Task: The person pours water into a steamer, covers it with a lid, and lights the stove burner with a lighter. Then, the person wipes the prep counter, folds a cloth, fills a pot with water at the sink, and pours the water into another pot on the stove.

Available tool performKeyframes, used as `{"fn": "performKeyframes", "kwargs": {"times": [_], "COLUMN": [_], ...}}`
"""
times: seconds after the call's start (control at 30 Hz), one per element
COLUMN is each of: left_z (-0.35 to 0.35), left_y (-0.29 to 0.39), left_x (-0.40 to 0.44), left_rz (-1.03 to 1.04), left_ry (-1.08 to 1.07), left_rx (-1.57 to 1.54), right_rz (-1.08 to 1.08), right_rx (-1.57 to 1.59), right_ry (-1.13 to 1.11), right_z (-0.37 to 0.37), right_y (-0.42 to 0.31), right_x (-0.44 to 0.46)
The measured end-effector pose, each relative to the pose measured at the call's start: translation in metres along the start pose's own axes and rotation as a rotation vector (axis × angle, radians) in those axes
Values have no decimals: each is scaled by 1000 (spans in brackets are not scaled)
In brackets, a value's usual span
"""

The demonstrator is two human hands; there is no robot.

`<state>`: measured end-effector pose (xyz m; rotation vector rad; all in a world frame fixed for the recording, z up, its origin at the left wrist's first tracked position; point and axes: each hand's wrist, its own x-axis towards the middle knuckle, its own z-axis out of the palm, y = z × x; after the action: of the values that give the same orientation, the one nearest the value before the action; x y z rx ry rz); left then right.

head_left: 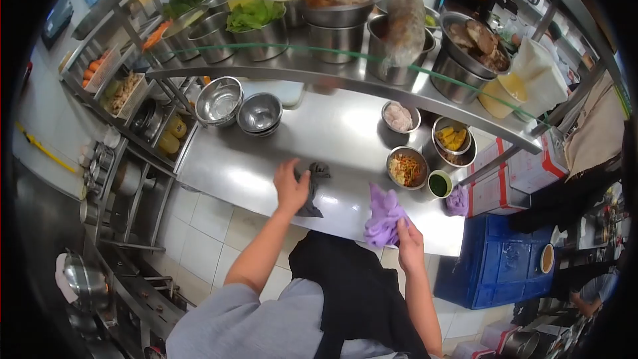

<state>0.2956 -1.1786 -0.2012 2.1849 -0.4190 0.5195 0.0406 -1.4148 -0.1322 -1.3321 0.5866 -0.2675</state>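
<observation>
My right hand [411, 240] is closed on a crumpled purple cloth [385, 216], held up over the front edge of the steel table [345, 123]. At the table's front, my left hand [291, 187] has its thumb and fingers apart. Beside and below it lies a dark cloth [310, 205] that reaches the table edge. A small dark crumpled piece [320, 170] rests just beyond my left fingers. Whether the left palm touches the dark cloth is hidden.
Steel bowls [259, 113] stand at the table's left. Right: bowls of pale pieces [398, 117], shredded mix [407, 167] and yellow chunks [452, 138], a green sauce cup [438, 185], another purple cloth [457, 201]. A loaded shelf [319, 78] crosses overhead. A blue bin [488, 259] stands right.
</observation>
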Motion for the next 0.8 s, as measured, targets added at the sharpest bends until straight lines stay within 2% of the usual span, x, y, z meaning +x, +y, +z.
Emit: {"fn": "performKeyframes", "kwargs": {"times": [0.03,0.13,0.2,0.33,0.4,0.5,0.6,0.67,0.8], "left_z": [-9,-21,-27,0,32,22,26,8,-9], "left_y": [-8,-13,12,68,84,148,162,185,214], "left_x": [-1,-14,-26,-71,-93,-65,-55,-34,-19], "left_rz": [-9,-11,18,-217,119,365,437,426,473], "left_ry": [-19,-110,-191,-737,-656,-675,-881,-1091,-937], "left_rx": [10,38,57,-378,-428,-439,-589,-517,-676], "right_rz": [-27,171,165,122,81,34,-82,-142,-256], "right_rx": [8,-310,-276,-217,-172,-121,-214,-311,-189], "right_ry": [46,68,97,137,145,42,93,160,283], "right_z": [1,-22,-41,-45,-37,-32,-31,-31,-35], "right_y": [1,32,67,76,69,44,8,-25,-62], "right_x": [2,17,20,7,5,-3,-18,-28,-45]}}
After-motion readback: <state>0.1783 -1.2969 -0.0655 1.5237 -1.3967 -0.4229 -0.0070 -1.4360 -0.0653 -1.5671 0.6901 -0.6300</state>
